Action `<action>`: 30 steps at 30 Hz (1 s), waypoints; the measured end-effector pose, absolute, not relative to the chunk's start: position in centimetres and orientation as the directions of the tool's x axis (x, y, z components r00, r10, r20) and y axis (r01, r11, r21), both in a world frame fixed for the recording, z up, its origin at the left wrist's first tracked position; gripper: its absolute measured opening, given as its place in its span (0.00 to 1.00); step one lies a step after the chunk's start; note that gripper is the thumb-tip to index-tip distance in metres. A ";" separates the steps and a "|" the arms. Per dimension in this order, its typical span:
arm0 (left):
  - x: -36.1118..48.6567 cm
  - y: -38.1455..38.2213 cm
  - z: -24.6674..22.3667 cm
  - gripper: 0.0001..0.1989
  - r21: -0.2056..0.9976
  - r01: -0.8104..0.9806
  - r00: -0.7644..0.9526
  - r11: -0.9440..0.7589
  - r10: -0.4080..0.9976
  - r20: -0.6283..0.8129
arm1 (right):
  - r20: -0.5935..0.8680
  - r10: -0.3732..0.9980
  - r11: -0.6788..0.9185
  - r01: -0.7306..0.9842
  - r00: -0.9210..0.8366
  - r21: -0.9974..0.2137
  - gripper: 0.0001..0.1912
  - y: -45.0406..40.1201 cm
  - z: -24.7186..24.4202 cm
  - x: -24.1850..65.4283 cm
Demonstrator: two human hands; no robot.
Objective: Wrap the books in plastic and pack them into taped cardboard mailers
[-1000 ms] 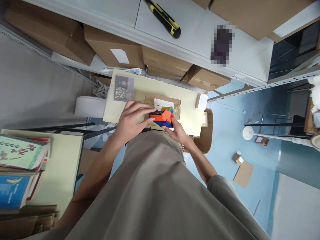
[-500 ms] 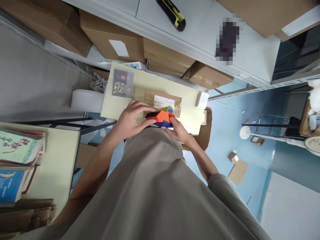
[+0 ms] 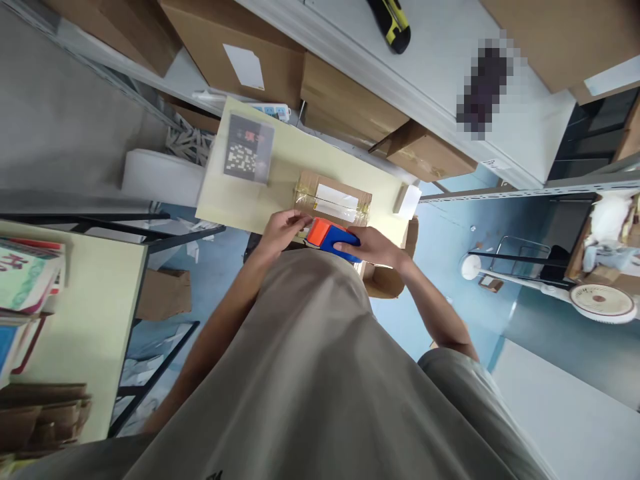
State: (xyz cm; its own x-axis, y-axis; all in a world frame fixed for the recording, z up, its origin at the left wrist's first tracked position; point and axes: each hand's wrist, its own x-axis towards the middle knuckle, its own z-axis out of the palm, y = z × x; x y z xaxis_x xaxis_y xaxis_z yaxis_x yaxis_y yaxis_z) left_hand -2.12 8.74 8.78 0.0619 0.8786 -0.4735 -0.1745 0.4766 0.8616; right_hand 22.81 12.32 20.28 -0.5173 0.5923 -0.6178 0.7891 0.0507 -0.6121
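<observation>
My right hand (image 3: 373,247) wraps round an orange and blue tape dispenser (image 3: 334,239), its thumb along the blue side and its orange end pointing left. Close to that orange end is my left hand (image 3: 279,233), fingers bent and drawn together. Whatever they may pinch is too small to make out. Just beyond the dispenser lies a taped cardboard box (image 3: 336,199) with a white label, flat on the cream table (image 3: 285,157). The dispenser and my hands hide part of its near edge.
A dark printed sheet (image 3: 249,148) lies at the table's left, and a small white box (image 3: 407,199) stands at its right end. Beyond runs a shelf with large cartons (image 3: 350,100) and a yellow-black cutter (image 3: 393,27). Books (image 3: 30,273) lie on the left table.
The dispenser has turned in my right hand, so its blue side now shows. My left hand has drawn its fingers together near the orange end. The camera view has shifted.
</observation>
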 end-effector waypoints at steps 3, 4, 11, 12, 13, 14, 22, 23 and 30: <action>-3.0 9.1 7.9 0.22 0.857 -0.203 -0.006 0.474 0.875 -0.485 | -0.718 0.506 0.044 0.845 -0.479 -0.533 0.33 14.5 22.5 24.0; -3.7 9.4 7.7 0.21 0.865 -0.198 -0.054 0.460 0.876 -0.479 | -0.752 0.485 0.033 0.868 -0.447 -0.495 0.33 15.2 23.3 24.4; -8.5 12.9 4.8 0.15 0.896 -0.213 -0.196 0.389 0.882 -0.429 | -0.852 0.411 -0.085 0.917 -0.324 -0.390 0.35 19.7 26.5 25.0; -8.5 13.3 4.4 0.14 0.894 -0.228 -0.200 0.386 0.880 -0.431 | -0.856 0.409 -0.090 0.919 -0.317 -0.383 0.35 20.2 26.6 24.7; -8.4 13.7 3.9 0.14 0.891 -0.242 -0.204 0.383 0.878 -0.432 | -0.859 0.408 -0.094 0.921 -0.310 -0.377 0.35 20.8 26.5 24.4; -8.3 14.0 3.5 0.14 0.889 -0.256 -0.205 0.380 0.877 -0.434 | -0.861 0.406 -0.097 0.922 -0.306 -0.374 0.35 21.4 26.5 24.1; -7.1 15.3 -0.8 0.12 0.809 -0.347 -0.156 0.475 0.821 -0.549 | -0.888 0.360 -0.140 0.924 -0.287 -0.355 0.35 23.8 24.4 22.9; -6.8 15.4 -1.4 0.12 0.796 -0.358 -0.159 0.489 0.808 -0.567 | -0.889 0.359 -0.144 0.925 -0.283 -0.352 0.35 23.8 24.0 22.9; -3.8 14.8 -4.4 0.16 0.707 -0.441 -0.087 0.552 0.758 -0.646 | -0.897 0.347 -0.183 0.918 -0.275 -0.352 0.36 23.4 21.7 23.3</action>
State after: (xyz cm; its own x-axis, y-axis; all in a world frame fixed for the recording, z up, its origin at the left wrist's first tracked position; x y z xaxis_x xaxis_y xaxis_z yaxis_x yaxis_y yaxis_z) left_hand -3.85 14.80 -4.36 -0.0871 0.7581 -0.6462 -0.4413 0.5522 0.7073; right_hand 23.28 23.43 21.68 -0.2746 0.3473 -0.8967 0.9179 -0.1831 -0.3520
